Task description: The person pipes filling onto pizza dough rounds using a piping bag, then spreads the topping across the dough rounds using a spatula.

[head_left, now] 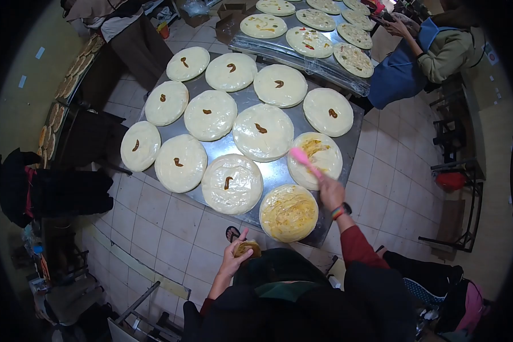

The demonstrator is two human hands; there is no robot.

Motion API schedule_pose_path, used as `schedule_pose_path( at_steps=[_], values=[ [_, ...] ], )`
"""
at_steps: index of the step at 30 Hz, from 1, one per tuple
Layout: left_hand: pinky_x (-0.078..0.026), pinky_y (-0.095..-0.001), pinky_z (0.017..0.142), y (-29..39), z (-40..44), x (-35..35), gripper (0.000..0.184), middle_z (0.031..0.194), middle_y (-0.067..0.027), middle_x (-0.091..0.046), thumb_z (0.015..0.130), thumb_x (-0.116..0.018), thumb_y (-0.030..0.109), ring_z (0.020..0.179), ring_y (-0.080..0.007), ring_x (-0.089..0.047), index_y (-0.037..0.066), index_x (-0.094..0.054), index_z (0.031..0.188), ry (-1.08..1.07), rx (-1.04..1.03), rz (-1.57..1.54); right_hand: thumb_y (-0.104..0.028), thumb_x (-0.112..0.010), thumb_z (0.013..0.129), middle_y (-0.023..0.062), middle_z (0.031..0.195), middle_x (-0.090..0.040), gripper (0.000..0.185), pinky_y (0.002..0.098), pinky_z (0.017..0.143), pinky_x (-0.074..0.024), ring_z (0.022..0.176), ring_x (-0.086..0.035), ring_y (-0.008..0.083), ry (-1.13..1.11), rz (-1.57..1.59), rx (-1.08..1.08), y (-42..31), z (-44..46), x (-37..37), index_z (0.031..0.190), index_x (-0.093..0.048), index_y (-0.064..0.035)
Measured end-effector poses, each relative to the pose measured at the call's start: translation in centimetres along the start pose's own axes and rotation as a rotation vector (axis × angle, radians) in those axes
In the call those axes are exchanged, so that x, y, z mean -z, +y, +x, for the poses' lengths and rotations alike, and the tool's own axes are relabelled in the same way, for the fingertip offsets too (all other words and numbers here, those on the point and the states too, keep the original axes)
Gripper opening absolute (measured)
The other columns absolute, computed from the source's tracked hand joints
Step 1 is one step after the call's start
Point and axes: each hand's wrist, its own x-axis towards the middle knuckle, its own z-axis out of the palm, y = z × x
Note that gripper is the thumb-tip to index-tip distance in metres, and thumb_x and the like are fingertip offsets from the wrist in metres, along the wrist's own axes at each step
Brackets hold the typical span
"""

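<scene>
The partly coated dough round [331, 154] is lying at four o'clock on the metal desk [219, 149], showing yellow-brown streaks. The pink brush [305, 161] is reaching over it, its head near the upper left of the surface. The right hand [331, 192] is coming in from five o'clock, its fingers closed around the brush's handle. Just below, at five o'clock, the yellow-coated dough round [289, 213] is sitting near the desk's edge. Ten pale dough rounds [263, 132], each bearing a brown dab, are filling the desk from seven round to two o'clock. Off the desk at six o'clock, the left hand [231, 257] is gripping a small brownish bowl [248, 248], fingers curled around it. At one o'clock, a second desk [271, 44] is carrying topped dough rounds [309, 42]; beside it, a person in a blue garment [402, 71] is standing.
</scene>
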Motion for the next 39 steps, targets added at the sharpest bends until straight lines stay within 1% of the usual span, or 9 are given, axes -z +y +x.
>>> schedule_pose_path(
  at_steps=[4,10,13,16,19,25,28,33,39],
  values=[
    [-0.036,-0.0236,0.084,0.2,0.2,0.5,0.015,0.134,-0.0123,-0.03,0.072,-0.063,0.003,0.105,-0.0105,-0.044,0.001,-0.05,0.08,-0.007,-0.005,-0.005,-0.023,-0.046,0.081,0.0164,0.087,-0.059,0.029,0.0395,0.068,-0.0457,0.079,-0.057,0.0316,0.066,-0.078,-0.184,1.8,2.8,1.8,0.108,-0.055,-0.0188],
    [-0.037,-0.0232,0.084,1.7,0.3,0.4,0.015,0.134,-0.0125,-0.029,0.071,-0.063,0.002,0.106,-0.0117,-0.044,0.001,-0.051,0.08,0.039,0.018,-0.038,-0.022,-0.043,0.082,0.0144,0.088,-0.059,0.03,0.0424,0.063,-0.045,0.077,-0.057,0.0322,-0.097,-0.102,0.106,1.2,-5.1,0.6,0.111,-0.052,-0.021],
    [-0.038,-0.0228,0.083,1.3,0.5,0.6,0.014,0.134,-0.0119,-0.029,0.072,-0.063,0.002,0.104,-0.0114,-0.045,0.001,-0.052,0.08,0.018,-0.015,0.01,-0.022,-0.043,0.082,0.0132,0.086,-0.059,0.03,0.042,0.063,-0.0455,0.076,-0.057,0.0318,0.161,-0.015,0.048,3.5,-1.4,0.4,0.111,-0.052,-0.0217],
    [-0.038,-0.0226,0.083,1.0,0.5,0.4,0.013,0.134,-0.0109,-0.029,0.072,-0.062,0.002,0.104,-0.0105,-0.045,0.001,-0.052,0.08,-0.014,-0.014,-0.05,-0.022,-0.042,0.082,0.0135,0.082,-0.059,0.029,0.0422,0.063,-0.0455,0.073,-0.057,0.0327,0.091,-0.105,-0.07,2.5,2.4,0.8,0.109,-0.053,-0.0217],
    [-0.035,-0.0264,0.089,1.1,0.3,0.2,0.022,0.131,-0.0147,-0.032,0.071,-0.063,0.003,0.112,-0.0161,-0.041,0.0,-0.052,0.089,-0.033,-0.03,0.013,-0.022,-0.043,0.082,0.0146,0.078,-0.058,0.027,0.0437,0.062,-0.0448,0.071,-0.056,0.0338,-0.033,-0.206,0.066,1.7,-1.2,-0.7,0.106,-0.054,-0.0213],
    [-0.039,-0.0221,0.081,1.4,0.5,0.1,0.015,0.134,-0.0092,-0.03,0.071,-0.062,0.001,0.098,-0.0093,-0.048,0.0,-0.054,0.083,-0.033,-0.026,0.018,-0.023,-0.044,0.082,0.0123,0.079,-0.059,0.025,0.044,0.061,-0.0447,0.071,-0.056,0.0335,-0.021,-0.166,-0.015,4.3,-9.9,2.7,0.104,-0.056,-0.0226],
    [-0.038,-0.0222,0.082,1.6,0.6,-0.3,0.016,0.133,-0.0099,-0.031,0.071,-0.062,0.001,0.099,-0.0094,-0.048,0.001,-0.054,0.085,-0.039,-0.005,-0.006,-0.024,-0.044,0.082,0.0124,0.083,-0.059,0.025,0.043,0.061,-0.0449,0.073,-0.056,0.0336,0.271,-0.014,0.018,5.1,-6.2,2.8,0.105,-0.056,-0.0216],
    [-0.038,-0.0245,0.084,1.1,0.9,-0.4,0.016,0.132,-0.0129,-0.032,0.071,-0.062,0.001,0.103,-0.0132,-0.046,0.0,-0.054,0.085,-0.052,-0.093,0.1,-0.021,-0.042,0.083,0.0134,0.083,-0.059,0.026,0.0423,0.061,-0.045,0.073,-0.056,0.0337,0.128,-0.057,-0.123,4.0,0.3,0.1,0.106,-0.055,-0.0178],
    [-0.038,-0.0258,0.085,2.2,0.5,-1.3,0.018,0.132,-0.0135,-0.031,0.071,-0.062,0.002,0.107,-0.015,-0.045,0.0,-0.053,0.088,-0.03,-0.029,0.042,-0.019,-0.045,0.08,0.0114,0.076,-0.057,0.027,0.0428,0.056,-0.045,0.066,-0.056,0.0325,0.094,-0.141,0.003,6.3,-10.0,-0.2,0.106,-0.054,-0.0192]
  ],
)
